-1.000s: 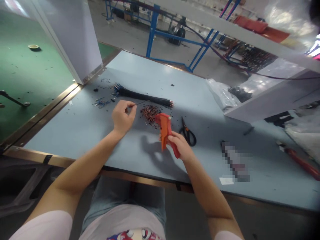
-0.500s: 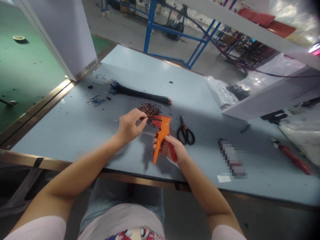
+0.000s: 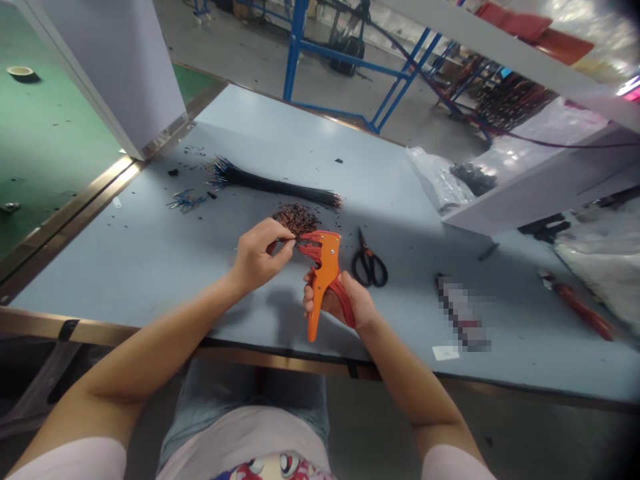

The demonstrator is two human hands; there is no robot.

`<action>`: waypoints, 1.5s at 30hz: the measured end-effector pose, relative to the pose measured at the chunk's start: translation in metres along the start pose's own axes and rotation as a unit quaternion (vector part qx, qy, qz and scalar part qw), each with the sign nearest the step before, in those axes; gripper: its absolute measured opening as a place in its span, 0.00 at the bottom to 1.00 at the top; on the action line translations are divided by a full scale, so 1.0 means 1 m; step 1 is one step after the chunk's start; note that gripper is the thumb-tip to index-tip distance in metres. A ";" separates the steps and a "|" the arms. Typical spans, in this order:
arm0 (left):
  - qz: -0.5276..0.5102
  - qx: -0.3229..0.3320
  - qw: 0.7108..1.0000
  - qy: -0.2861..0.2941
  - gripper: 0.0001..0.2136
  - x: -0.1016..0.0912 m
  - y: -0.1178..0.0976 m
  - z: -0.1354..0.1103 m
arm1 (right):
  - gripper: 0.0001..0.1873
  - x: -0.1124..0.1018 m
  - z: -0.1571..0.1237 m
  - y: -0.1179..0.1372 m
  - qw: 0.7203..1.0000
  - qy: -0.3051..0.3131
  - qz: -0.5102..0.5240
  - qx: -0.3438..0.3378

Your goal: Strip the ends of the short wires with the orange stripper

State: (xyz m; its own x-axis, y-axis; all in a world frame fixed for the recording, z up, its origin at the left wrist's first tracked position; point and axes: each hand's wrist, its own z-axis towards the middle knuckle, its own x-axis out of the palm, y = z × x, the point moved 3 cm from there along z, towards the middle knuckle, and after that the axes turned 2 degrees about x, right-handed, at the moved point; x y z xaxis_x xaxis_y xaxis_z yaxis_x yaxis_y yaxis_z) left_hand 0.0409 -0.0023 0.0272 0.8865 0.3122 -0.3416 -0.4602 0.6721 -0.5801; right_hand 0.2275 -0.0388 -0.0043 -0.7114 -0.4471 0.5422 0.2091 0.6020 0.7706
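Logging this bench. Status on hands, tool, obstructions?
Right hand gripping orange hand tool, jaws apart. Left hand pinching thin dark strand at the jaws. Scrap pile just beyond, scissors to the right, neither blocking.

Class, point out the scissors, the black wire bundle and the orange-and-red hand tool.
Scissors [image 3: 368,253]: head view, at the pivot.
Black wire bundle [image 3: 280,188]: head view, mid-length.
Hand tool [image 3: 327,265]: head view, orange body.

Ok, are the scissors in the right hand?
No, the scissors lie on the table, while the right hand grips the orange tool.
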 end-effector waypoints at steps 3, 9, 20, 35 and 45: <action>0.007 0.013 1.000 0.005 0.03 0.000 -0.001 0.000 | 0.31 0.000 -0.001 0.000 1.000 0.010 0.019 -0.015; 0.068 0.048 0.996 0.040 0.05 0.000 -0.003 -0.003 | 0.28 -0.004 0.001 -0.001 0.999 0.009 0.010 -0.041; 0.059 0.063 0.996 -0.004 0.06 -0.005 -0.006 -0.005 | 0.31 0.000 -0.002 0.000 0.997 0.036 -0.020 -0.059; 0.091 0.103 0.990 0.007 0.08 -0.006 -0.009 -0.003 | 0.28 -0.004 0.000 -0.002 0.995 0.006 -0.029 -0.092; 0.054 0.063 0.996 0.031 0.03 -0.002 -0.008 0.000 | 0.28 -0.008 0.001 -0.003 0.996 0.009 -0.031 -0.082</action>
State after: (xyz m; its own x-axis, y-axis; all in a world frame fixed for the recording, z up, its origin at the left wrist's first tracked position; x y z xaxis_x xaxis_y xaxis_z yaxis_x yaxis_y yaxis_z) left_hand 0.0423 -0.0085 0.0321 0.8262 0.3471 -0.4438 -0.5387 0.7174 -0.4418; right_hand 0.2323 -0.0366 -0.0108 -0.7138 -0.4927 0.4977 0.2743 0.4572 0.8460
